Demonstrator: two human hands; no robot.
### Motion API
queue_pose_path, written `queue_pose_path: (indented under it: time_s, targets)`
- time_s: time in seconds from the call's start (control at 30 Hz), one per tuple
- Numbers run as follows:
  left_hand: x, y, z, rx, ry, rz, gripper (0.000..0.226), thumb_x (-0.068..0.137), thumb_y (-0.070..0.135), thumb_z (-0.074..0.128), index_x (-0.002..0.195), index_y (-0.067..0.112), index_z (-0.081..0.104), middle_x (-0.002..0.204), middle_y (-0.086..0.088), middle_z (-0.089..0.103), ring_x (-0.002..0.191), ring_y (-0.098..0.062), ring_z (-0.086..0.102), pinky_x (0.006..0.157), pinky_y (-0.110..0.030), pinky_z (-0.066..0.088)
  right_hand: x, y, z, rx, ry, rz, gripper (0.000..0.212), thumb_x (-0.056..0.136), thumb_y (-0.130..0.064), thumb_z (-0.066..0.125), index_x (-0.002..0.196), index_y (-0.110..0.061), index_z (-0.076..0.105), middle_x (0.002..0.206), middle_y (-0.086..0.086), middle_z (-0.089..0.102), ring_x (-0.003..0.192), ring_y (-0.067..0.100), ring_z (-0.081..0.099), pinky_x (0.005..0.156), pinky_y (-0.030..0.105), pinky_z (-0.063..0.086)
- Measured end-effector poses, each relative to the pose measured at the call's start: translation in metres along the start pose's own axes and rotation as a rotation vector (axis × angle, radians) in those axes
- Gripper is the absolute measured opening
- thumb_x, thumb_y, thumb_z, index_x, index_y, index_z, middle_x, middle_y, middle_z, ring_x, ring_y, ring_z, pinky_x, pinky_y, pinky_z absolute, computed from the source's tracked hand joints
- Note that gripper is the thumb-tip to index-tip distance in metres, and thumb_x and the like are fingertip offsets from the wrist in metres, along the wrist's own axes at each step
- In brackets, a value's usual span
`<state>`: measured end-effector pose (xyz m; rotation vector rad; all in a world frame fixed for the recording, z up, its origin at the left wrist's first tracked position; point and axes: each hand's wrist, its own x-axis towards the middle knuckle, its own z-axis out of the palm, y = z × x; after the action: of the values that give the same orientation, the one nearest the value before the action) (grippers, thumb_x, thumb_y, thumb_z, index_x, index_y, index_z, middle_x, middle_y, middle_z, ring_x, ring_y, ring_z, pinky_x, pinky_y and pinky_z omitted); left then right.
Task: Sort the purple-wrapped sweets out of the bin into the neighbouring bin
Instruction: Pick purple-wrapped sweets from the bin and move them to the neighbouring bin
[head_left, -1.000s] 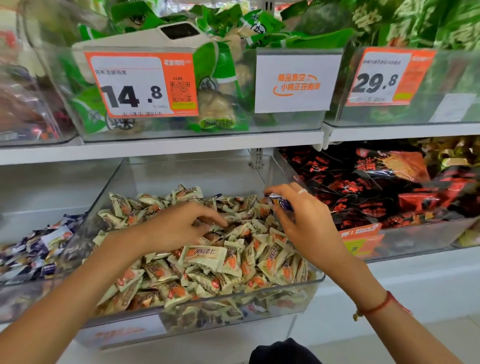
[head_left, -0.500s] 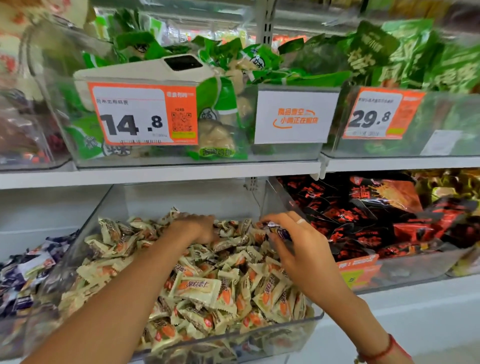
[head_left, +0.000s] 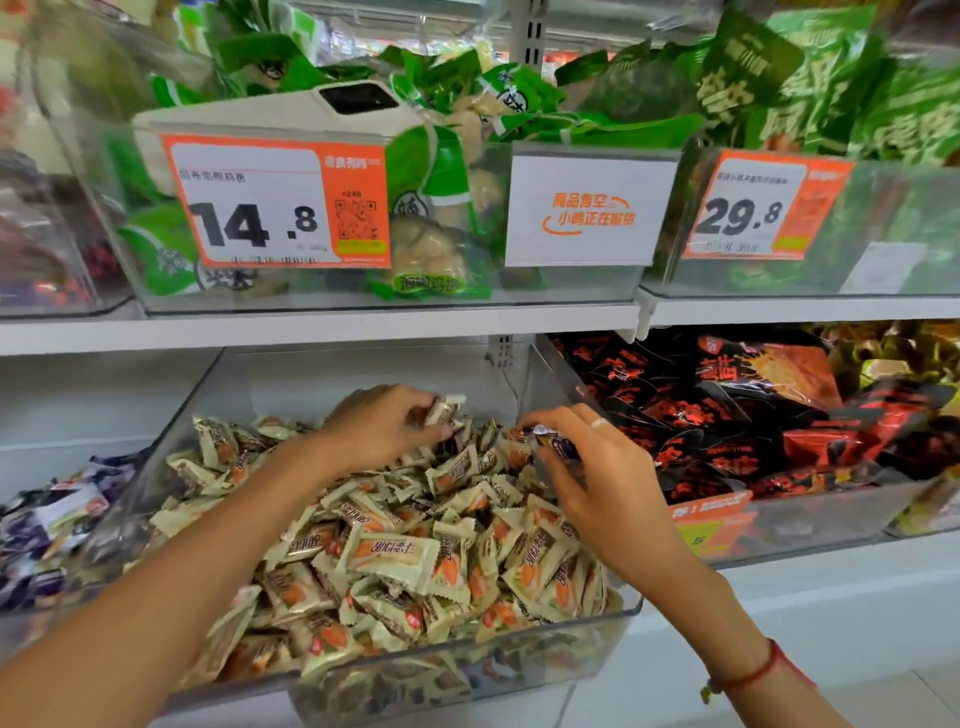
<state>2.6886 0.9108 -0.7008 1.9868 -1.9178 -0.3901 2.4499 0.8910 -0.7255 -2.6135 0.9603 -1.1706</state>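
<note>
A clear plastic bin (head_left: 597, 631) on the lower shelf is heaped with cream-and-orange wrapped sweets (head_left: 395, 556). My right hand (head_left: 597, 478) hovers over the bin's back right and holds a purple-wrapped sweet (head_left: 556, 441) between thumb and fingers. My left hand (head_left: 384, 426) reaches to the back of the heap, its fingers curled round a cream-wrapped sweet (head_left: 444, 408). The neighbouring bin (head_left: 67, 587) on the left holds purple-and-white wrapped sweets (head_left: 47, 519).
A bin of red-and-black snack packs (head_left: 753, 415) sits to the right. The shelf above carries bins of green packs (head_left: 441, 171) with price tags (head_left: 275, 208) on their fronts. The white upper shelf edge (head_left: 311, 327) overhangs the bins.
My left hand has moved from the heap's middle to the back and picked up a cream sweet. My right hand keeps its purple sweet in about the same place.
</note>
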Motion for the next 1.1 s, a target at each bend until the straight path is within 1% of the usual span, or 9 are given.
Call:
queue_pose_path:
  time_s: [0.07, 0.23, 0.4, 0.47, 0.63, 0.77, 0.9, 0.97, 1.1]
  targets:
    - [-0.028, -0.002, -0.013, -0.255, 0.07, 0.055, 0.009, 0.089, 0.042, 0.058, 0.083, 0.036, 0.061, 0.084, 0.021, 0.066, 0.086, -0.002, 0.063, 0.079, -0.029, 0.05, 0.0, -0.001, 0.0, 0.002, 0.002, -0.011, 0.027, 0.091, -0.011, 0.062, 0.115, -0.023, 0.061, 0.1, -0.008, 0.059, 0.065, 0.008, 0.055, 0.059, 0.03, 0.052]
    - [-0.098, -0.002, -0.021, -0.457, 0.173, 0.093, 0.025, 0.088, 0.037, 0.058, 0.113, 0.037, 0.061, 0.105, 0.014, 0.069, 0.096, 0.002, 0.062, 0.092, -0.022, 0.048, 0.001, -0.001, -0.002, 0.031, 0.005, 0.009, 0.027, 0.09, -0.011, 0.065, 0.113, -0.025, 0.062, 0.098, -0.011, 0.059, 0.063, 0.01, 0.057, 0.056, 0.017, 0.045]
    - [-0.129, -0.004, -0.023, 0.019, 0.241, -0.096, 0.033, 0.088, 0.059, 0.041, 0.088, 0.031, 0.056, 0.076, 0.009, 0.063, 0.072, -0.011, 0.061, 0.063, -0.029, 0.046, 0.004, -0.009, -0.01, 0.02, -0.108, 0.021, 0.023, 0.092, -0.025, 0.059, 0.115, -0.029, 0.061, 0.106, -0.012, 0.063, 0.074, 0.01, 0.061, 0.064, 0.023, 0.048]
    - [-0.135, -0.006, -0.026, 0.305, 0.35, -0.107, 0.027, 0.092, 0.054, 0.043, 0.105, 0.034, 0.054, 0.093, 0.012, 0.059, 0.084, -0.008, 0.053, 0.064, -0.023, 0.04, 0.005, -0.015, -0.014, 0.002, -0.155, 0.025, 0.024, 0.093, -0.026, 0.058, 0.117, -0.028, 0.061, 0.109, -0.011, 0.063, 0.081, 0.005, 0.059, 0.068, 0.025, 0.05]
    - [-0.145, -0.019, -0.03, 0.188, 0.331, -0.087, 0.048, 0.082, 0.045, 0.067, 0.127, 0.044, 0.05, 0.129, 0.019, 0.055, 0.114, -0.004, 0.051, 0.093, -0.028, 0.045, 0.013, -0.04, -0.009, 0.044, -0.153, 0.011, 0.025, 0.093, -0.022, 0.06, 0.116, -0.031, 0.061, 0.105, -0.013, 0.062, 0.074, -0.001, 0.055, 0.063, 0.021, 0.046]
    - [-0.152, -0.016, -0.031, 0.146, 0.137, -0.158, 0.069, 0.071, 0.084, 0.032, 0.117, 0.041, 0.059, 0.126, 0.018, 0.056, 0.116, -0.01, 0.054, 0.097, -0.04, 0.046, 0.023, -0.061, 0.005, 0.228, -0.175, 0.091, 0.022, 0.092, -0.014, 0.062, 0.11, -0.027, 0.063, 0.084, -0.015, 0.061, 0.061, -0.001, 0.053, 0.053, 0.01, 0.037]
    - [-0.148, -0.019, -0.025, 0.136, 0.292, -0.138, 0.033, 0.092, 0.058, 0.041, 0.098, 0.037, 0.066, 0.095, 0.015, 0.066, 0.083, -0.007, 0.063, 0.078, -0.034, 0.054, 0.031, -0.078, 0.026, 0.349, -0.234, 0.136, 0.02, 0.091, -0.012, 0.063, 0.107, -0.024, 0.064, 0.094, -0.007, 0.067, 0.071, 0.006, 0.062, 0.063, 0.02, 0.049]
    - [-0.145, -0.022, -0.021, 0.178, 0.383, -0.112, 0.016, 0.094, 0.04, 0.053, 0.107, 0.039, 0.063, 0.107, 0.015, 0.066, 0.094, -0.006, 0.062, 0.079, -0.031, 0.054, 0.033, -0.083, 0.032, 0.393, -0.263, 0.172, 0.021, 0.091, -0.011, 0.063, 0.107, -0.025, 0.064, 0.094, -0.003, 0.069, 0.077, 0.021, 0.065, 0.071, 0.037, 0.054]
    - [-0.134, -0.034, -0.017, 0.284, 0.246, -0.059, 0.047, 0.096, 0.028, 0.05, 0.141, 0.034, 0.038, 0.144, 0.012, 0.041, 0.133, -0.012, 0.033, 0.108, -0.034, 0.031, 0.036, -0.085, 0.037, 0.478, -0.279, 0.27, 0.02, 0.092, -0.012, 0.062, 0.106, -0.026, 0.064, 0.094, 0.005, 0.07, 0.082, 0.026, 0.066, 0.077, 0.04, 0.054]
